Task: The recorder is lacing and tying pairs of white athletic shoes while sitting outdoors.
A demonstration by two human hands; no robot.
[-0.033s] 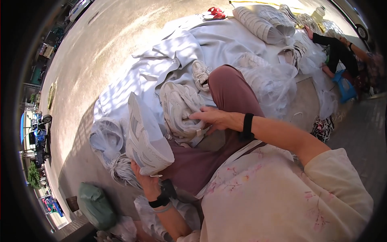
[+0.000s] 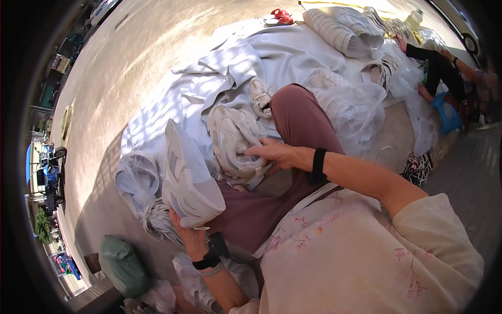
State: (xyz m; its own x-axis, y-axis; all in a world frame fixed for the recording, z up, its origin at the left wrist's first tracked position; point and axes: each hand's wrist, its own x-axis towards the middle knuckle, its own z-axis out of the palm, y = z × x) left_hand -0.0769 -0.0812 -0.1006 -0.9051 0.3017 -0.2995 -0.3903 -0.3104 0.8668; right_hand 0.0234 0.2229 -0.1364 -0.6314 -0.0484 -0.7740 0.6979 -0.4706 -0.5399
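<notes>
My left hand (image 2: pixel 185 233) grips the lower end of a curved stack of white-and-grey shoe uppers (image 2: pixel 191 183), which stands tilted beside my leg. My right hand (image 2: pixel 280 154) has its fingers closed on the edge of another pile of white shoe uppers (image 2: pixel 230 138). That pile lies in front of my bent knee (image 2: pixel 303 112). Just beyond it, against the knee, is a white laced sneaker (image 2: pixel 260 97), partly hidden by my leg. Next to my left hand lies a bundle of pale laces (image 2: pixel 157 219).
A grey-white cloth (image 2: pixel 285 49) covers the ground ahead. Clear plastic bags (image 2: pixel 358 112) lie right of my knee, rolled stacks of uppers (image 2: pixel 334 31) farther off. Red sandals (image 2: pixel 281 17) sit at the far edge. A green bag (image 2: pixel 123 264) is lower left; another person (image 2: pixel 436 68) sits far right.
</notes>
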